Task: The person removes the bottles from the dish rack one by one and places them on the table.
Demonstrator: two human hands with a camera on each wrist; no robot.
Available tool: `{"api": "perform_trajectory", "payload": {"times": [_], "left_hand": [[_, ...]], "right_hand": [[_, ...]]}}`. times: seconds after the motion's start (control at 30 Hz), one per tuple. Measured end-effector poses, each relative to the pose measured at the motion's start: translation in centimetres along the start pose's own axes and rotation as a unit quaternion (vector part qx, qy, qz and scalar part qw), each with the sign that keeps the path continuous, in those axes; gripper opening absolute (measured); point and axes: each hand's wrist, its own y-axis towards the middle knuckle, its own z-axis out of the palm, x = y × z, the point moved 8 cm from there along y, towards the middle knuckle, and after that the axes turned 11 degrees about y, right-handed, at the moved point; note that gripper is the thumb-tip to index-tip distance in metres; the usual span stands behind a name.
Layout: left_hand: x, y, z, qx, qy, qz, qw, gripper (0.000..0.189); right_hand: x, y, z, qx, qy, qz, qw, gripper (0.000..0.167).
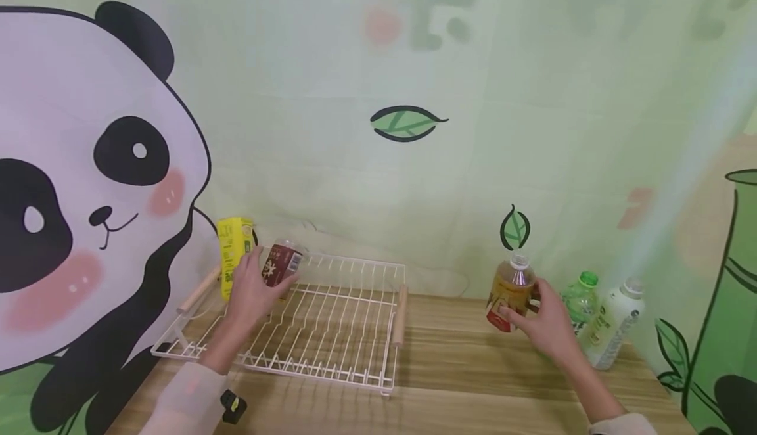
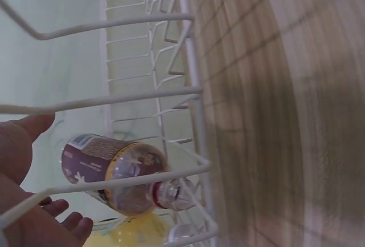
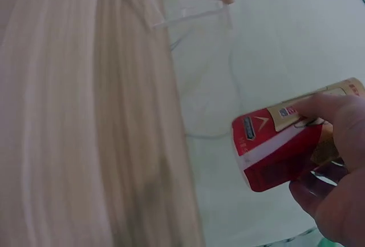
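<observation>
My left hand (image 1: 251, 294) is at the left part of a white wire rack (image 1: 395, 330), around a bottle with a dark purple-red label (image 1: 280, 263). In the left wrist view this bottle (image 2: 114, 167) leans cap-down among the wires, and the left fingers and thumb are spread apart beside its base. A yellow bottle (image 1: 235, 244) stands right by it in the rack. Over the right side of the table, my right hand (image 1: 547, 320) grips a drink bottle with a red and tan label (image 1: 507, 294). It is held above the tabletop, its cap end up.
A green-capped clear bottle (image 1: 579, 300) and a white bottle (image 1: 615, 323) stand at the table's right end. Wooden handles (image 1: 399, 317) flank the rack. A small black object (image 1: 233, 407) lies near the left sleeve. Behind the wooden table (image 1: 467, 369) hangs a printed panda cloth (image 1: 331, 179).
</observation>
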Motion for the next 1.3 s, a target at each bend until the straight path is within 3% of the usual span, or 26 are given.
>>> {"api": "perform_trajectory", "payload": {"times": [0.23, 0.57, 0.8, 1.1, 1.3], "left_hand": [[0.8, 0.3, 1.6, 0.031, 0.009, -0.02, 0.9993, 0.101], [1.4, 0.6, 3.0, 0.081, 0.039, -0.042, 0.995, 0.106], [1.2, 0.9, 2.9, 0.067, 0.07, -0.023, 0.995, 0.099], [1.0, 0.8, 2.8, 0.033, 0.094, -0.005, 0.995, 0.089], [1.0, 0.7, 3.3, 0.03, 0.114, -0.001, 0.993, 0.091]], "right_hand": [[-3.4, -0.6, 0.0, -0.021, -0.009, 0.046, 0.9987, 0.079], [-5.8, -1.5, 0.1, -0.012, -0.023, 0.048, 0.9985, 0.078], [-6.7, -2.1, 0.3, -0.006, -0.063, 0.047, 0.9969, 0.078], [-7.2, -2.0, 0.5, 0.005, -0.053, 0.061, 0.9967, 0.078], [-7.6, -2.1, 0.5, 0.011, -0.065, 0.068, 0.9955, 0.082]]}}
